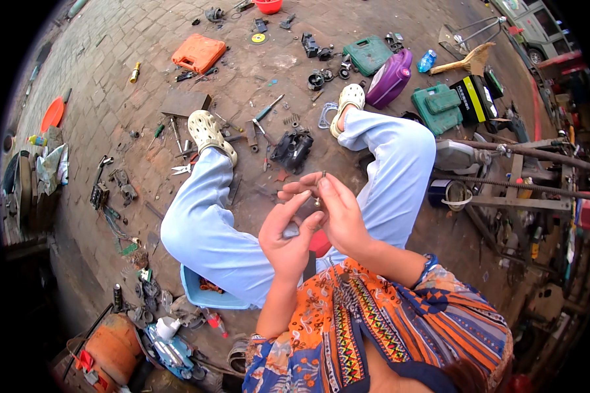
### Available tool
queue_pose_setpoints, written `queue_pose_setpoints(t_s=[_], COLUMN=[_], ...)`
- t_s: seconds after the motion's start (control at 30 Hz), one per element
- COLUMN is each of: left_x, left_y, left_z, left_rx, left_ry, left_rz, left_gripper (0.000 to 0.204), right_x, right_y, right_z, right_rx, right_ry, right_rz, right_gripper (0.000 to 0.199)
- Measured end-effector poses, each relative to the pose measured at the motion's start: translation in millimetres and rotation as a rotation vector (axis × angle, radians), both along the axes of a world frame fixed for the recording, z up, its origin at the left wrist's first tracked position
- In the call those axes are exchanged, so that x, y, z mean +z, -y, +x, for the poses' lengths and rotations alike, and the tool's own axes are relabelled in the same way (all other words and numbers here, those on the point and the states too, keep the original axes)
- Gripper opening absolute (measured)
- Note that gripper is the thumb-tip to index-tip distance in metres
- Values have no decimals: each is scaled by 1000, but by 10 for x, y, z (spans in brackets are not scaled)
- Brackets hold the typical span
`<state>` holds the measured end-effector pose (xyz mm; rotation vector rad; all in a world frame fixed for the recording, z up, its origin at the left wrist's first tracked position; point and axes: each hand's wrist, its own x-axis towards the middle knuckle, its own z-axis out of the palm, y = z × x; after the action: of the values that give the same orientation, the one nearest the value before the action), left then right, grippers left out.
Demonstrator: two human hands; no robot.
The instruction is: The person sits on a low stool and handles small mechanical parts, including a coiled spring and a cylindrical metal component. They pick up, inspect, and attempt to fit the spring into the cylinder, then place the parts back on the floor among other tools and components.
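We see both hands raised together near the middle of the frame, above the lap of a seated person in pale blue trousers (210, 229). The left hand (287, 237) is curled, its fingers (308, 219) closed around a small dark grey part (291, 230) that shows between thumb and palm. The right hand (337, 213) lies just beside it, touching it, and its fingers (308, 187) pinch a thin small metal piece (322, 178) that stands upright at their tips; we cannot tell what kind of piece it is.

Below the hands, at the lower middle of the frame, a red object (320, 243) peeks out from behind the wrists, and a light blue tray (200, 296) sits under the left thigh. The legs stretch up the frame to two cream perforated clogs (208, 132).

Between the feet, on the brick-paved ground (111, 59), rests a black engine part (293, 149). Loose hand tools lie scattered left of it. In the upper left lies an orange tool case (198, 52); in the upper right stand a purple jug (390, 78), a green case (367, 54) and a green canister (437, 108).
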<state>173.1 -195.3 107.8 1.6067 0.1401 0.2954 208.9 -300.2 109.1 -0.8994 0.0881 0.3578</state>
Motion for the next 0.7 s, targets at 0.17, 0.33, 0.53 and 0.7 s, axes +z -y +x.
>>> queue_pose_setpoints(t_s=[0.17,0.33,0.53,0.7], left_x=[-139,-132,-223,-338], left_y=[70,39,13,16], left_z=[-109,-94,-143,-312], left_rx=[-47,-7,-14,-105], left_ry=[-23,-180,-243,-440], left_rz=[-178,-177,-79,-106], left_gripper=[37,40,29,26], right_x=[43,58,-91,-471], right_y=[95,24,24,160], right_z=[24,-67,-146,-331], right_rx=[45,78,102,154], right_ry=[-247,-108,51,-97], right_rz=[230,32,-275,-441], right_gripper=[26,19,22,19])
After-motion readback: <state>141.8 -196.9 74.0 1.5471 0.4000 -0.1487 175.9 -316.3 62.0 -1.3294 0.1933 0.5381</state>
